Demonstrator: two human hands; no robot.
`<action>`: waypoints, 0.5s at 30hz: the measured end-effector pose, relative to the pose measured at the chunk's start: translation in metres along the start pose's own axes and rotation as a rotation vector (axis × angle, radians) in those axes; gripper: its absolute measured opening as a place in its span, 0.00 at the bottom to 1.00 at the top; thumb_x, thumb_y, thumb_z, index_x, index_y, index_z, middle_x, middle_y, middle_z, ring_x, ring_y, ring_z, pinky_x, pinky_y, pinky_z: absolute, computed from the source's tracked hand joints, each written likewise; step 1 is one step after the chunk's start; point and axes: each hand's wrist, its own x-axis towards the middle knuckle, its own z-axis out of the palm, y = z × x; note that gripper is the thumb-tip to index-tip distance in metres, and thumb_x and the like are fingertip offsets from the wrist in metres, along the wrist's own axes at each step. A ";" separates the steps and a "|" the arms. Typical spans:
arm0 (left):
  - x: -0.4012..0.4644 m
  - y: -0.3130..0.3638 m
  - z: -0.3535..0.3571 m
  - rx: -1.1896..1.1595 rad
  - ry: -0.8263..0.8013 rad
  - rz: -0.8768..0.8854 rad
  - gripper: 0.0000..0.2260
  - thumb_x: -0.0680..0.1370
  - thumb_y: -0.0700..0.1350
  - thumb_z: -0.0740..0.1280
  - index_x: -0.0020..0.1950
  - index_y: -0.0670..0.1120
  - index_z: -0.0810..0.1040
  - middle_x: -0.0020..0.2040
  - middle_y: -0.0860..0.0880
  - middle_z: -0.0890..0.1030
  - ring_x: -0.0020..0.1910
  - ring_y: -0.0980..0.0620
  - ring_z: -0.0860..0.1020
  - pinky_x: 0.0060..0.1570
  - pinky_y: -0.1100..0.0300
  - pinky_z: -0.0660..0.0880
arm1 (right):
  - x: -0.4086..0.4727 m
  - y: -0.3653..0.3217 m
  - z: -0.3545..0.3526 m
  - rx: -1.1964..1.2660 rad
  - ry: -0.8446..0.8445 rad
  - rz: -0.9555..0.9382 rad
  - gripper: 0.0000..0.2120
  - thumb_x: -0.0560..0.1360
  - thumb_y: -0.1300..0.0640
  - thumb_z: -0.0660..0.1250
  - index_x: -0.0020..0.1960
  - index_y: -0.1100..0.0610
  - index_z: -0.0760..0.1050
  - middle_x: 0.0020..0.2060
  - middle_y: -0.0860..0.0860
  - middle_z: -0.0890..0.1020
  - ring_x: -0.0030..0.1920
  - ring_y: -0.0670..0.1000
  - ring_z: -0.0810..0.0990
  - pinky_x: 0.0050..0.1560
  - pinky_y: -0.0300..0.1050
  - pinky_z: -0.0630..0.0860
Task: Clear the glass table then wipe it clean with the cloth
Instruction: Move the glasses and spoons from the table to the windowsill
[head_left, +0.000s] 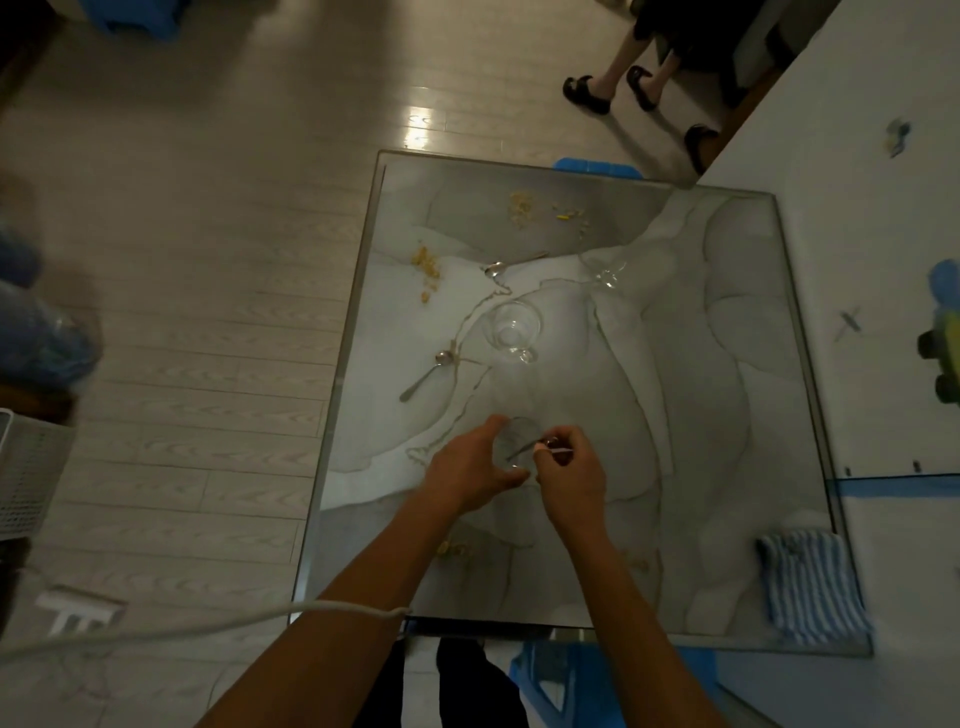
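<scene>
Near the desk's (789, 364) front edge, left hand (470, 470) grips a glass (514, 441); right hand (569, 467) pinches a spoon (524, 448) in it. Clearing barely begun: two glasses, two spoons, crumbs remain (mid-desk, far-left). Cloth (810, 584) lies unused at the front-right corner; wiping not started.
</scene>
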 end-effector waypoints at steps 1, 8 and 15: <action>0.000 0.000 0.000 -0.004 -0.001 0.003 0.31 0.68 0.64 0.72 0.67 0.60 0.65 0.60 0.53 0.81 0.57 0.49 0.80 0.53 0.50 0.79 | 0.000 0.001 0.000 0.004 0.001 0.002 0.06 0.72 0.61 0.69 0.45 0.51 0.75 0.39 0.49 0.81 0.41 0.46 0.80 0.43 0.45 0.77; 0.002 0.001 0.001 -0.034 -0.001 0.022 0.31 0.68 0.65 0.72 0.67 0.59 0.67 0.61 0.54 0.79 0.57 0.52 0.79 0.53 0.54 0.78 | -0.002 -0.006 -0.001 0.018 0.026 0.023 0.10 0.72 0.62 0.70 0.49 0.51 0.75 0.41 0.45 0.80 0.41 0.41 0.79 0.42 0.41 0.77; 0.005 -0.009 -0.003 -0.006 -0.055 0.051 0.33 0.66 0.64 0.73 0.67 0.56 0.69 0.62 0.53 0.78 0.58 0.51 0.77 0.55 0.51 0.77 | 0.004 0.001 -0.021 0.127 -0.077 0.089 0.22 0.64 0.40 0.71 0.55 0.46 0.74 0.51 0.47 0.80 0.50 0.47 0.81 0.47 0.49 0.81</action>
